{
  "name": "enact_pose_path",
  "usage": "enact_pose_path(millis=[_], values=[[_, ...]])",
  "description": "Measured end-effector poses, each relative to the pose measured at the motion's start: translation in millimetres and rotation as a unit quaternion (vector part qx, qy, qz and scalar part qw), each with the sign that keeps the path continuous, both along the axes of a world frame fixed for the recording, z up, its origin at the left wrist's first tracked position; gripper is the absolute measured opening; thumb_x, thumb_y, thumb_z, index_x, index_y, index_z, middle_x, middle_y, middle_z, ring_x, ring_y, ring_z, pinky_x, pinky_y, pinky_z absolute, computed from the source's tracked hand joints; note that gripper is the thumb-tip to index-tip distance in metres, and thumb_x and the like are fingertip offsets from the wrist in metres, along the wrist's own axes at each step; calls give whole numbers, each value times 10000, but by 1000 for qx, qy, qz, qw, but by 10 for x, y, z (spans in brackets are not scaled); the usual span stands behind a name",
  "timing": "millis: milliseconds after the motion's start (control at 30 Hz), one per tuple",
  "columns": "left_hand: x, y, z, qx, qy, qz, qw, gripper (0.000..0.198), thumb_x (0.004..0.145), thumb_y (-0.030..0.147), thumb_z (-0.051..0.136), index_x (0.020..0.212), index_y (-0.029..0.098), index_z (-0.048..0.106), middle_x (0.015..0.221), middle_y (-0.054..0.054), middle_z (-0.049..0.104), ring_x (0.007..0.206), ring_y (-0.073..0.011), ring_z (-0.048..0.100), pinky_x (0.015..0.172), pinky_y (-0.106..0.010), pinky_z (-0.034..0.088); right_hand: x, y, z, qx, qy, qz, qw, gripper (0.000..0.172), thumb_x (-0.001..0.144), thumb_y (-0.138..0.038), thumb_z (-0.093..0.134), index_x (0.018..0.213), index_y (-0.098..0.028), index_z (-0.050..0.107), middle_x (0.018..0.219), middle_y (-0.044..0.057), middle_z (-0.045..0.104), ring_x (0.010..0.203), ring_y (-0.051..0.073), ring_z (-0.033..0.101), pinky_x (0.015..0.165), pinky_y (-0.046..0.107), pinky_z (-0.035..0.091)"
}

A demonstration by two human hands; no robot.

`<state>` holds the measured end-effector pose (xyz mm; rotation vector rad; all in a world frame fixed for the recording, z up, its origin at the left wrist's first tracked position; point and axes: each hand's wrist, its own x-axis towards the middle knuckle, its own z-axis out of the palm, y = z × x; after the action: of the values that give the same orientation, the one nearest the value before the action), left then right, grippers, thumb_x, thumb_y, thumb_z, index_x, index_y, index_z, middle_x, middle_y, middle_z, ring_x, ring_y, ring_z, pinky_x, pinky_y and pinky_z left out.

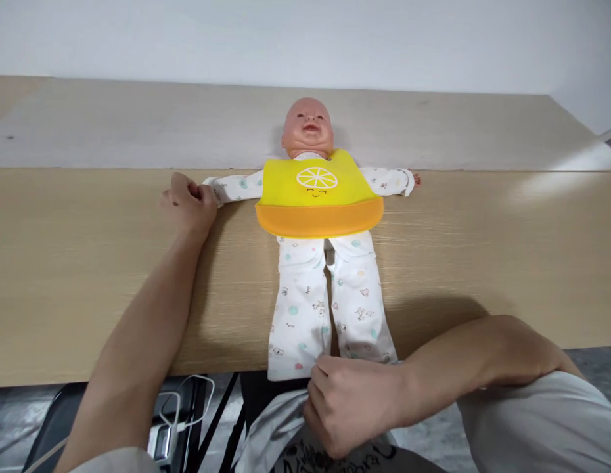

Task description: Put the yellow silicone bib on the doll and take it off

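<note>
A baby doll (308, 128) lies on its back with arms spread, dressed in a white printed sleeper. Over its chest is a yellow silicone bib (290, 187) with a white citrus slice and an orange catch pocket (319, 220). My left hand (190, 207) is closed at the end of the doll's sleeve (236, 187) on the left, its fingers at the cuff; the doll's hand there is hidden. My right hand (355, 401), curled into a fist, is at the table's front edge by the trouser hems (298, 371). Nothing shows sticking out of it.
The wooden table (507, 263) meets a pale grey strip (162, 125) and a white wall behind. Below the front edge, at left, are a black chair (187, 407), a white cable (211, 401) and a small white device (161, 441).
</note>
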<state>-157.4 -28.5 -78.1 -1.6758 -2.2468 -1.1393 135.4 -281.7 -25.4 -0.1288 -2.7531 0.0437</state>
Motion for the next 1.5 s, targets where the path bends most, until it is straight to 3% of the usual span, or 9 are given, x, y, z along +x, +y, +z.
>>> enact_pose_path(millis=[133, 267, 367, 600, 867, 1200, 1300, 1400, 1500], values=[[37, -14, -6, -7, 7, -39, 999, 370, 772, 103, 595, 670, 230, 263, 634, 48, 290, 601, -117, 258, 696, -327, 237, -45, 24, -38, -25, 73, 22, 997, 197, 772, -158, 603, 582, -134, 557, 613, 54, 524, 536, 126, 460, 486, 279, 256], [123, -45, 12, 3, 14, -69, 997, 385, 764, 93, 597, 643, 228, 257, 605, 53, 311, 571, -102, 268, 689, -318, 253, -13, 55, -50, -9, 6, 15, 1000, 219, 837, -259, 568, 735, -104, 684, 1079, 133, 637, 882, 204, 584, 657, 322, 443], [190, -66, 31, 5, 13, -92, 996, 380, 752, 95, 603, 643, 228, 264, 603, 49, 332, 569, -100, 287, 671, -310, 257, 15, 52, -68, 26, -4, -9, 1000, 274, 868, -279, 542, 849, -94, 744, 1198, 151, 617, 1026, 269, 584, 768, 365, 475], [213, -58, 13, -6, 21, -103, 994, 365, 759, 107, 605, 651, 223, 277, 604, 43, 347, 563, -98, 287, 662, -314, 252, -4, 62, -29, 62, 44, -42, 996, 208, 816, -235, 613, 773, -94, 760, 1017, 177, 688, 875, 235, 624, 674, 324, 467], [200, -44, -14, -9, 19, -107, 994, 356, 760, 103, 603, 656, 221, 284, 615, 39, 340, 575, -102, 286, 683, -323, 256, 26, 91, 127, 84, 64, 9, 994, 324, 863, -200, 500, 744, -257, 796, 945, 28, 715, 808, 146, 641, 574, 283, 435], [211, -45, -11, -23, 17, -110, 994, 352, 750, 104, 599, 646, 219, 282, 597, 45, 337, 566, -100, 295, 676, -312, 258, 25, -9, -5, 54, -8, -18, 998, 330, 846, -246, 474, 761, -240, 793, 1054, 74, 710, 902, 183, 631, 675, 312, 437], [225, -57, 9, -22, 18, -116, 993, 351, 748, 98, 596, 640, 217, 284, 600, 44, 338, 572, -100, 300, 681, -314, 258, 16, -22, -18, 37, 11, 5, 999, 350, 849, -245, 464, 710, -246, 785, 996, 74, 716, 870, 185, 637, 636, 312, 423], [235, -69, 29, -30, 20, -118, 992, 346, 752, 100, 593, 634, 214, 288, 605, 39, 345, 582, -104, 308, 690, -315, 263, 3, -25, 9, 3, -21, 44, 999, 367, 867, -223, 496, 611, -296, 749, 862, 5, 708, 780, 133, 618, 583, 267, 422], [233, -68, 20, -31, 15, -121, 992, 318, 744, 116, 595, 655, 217, 308, 613, 37, 361, 588, -111, 321, 704, -317, 284, 0, 23, 79, -52, 37, 58, 996, 400, 846, -162, 523, 500, -284, 684, 729, -37, 664, 644, 76, 549, 508, 219, 383]])
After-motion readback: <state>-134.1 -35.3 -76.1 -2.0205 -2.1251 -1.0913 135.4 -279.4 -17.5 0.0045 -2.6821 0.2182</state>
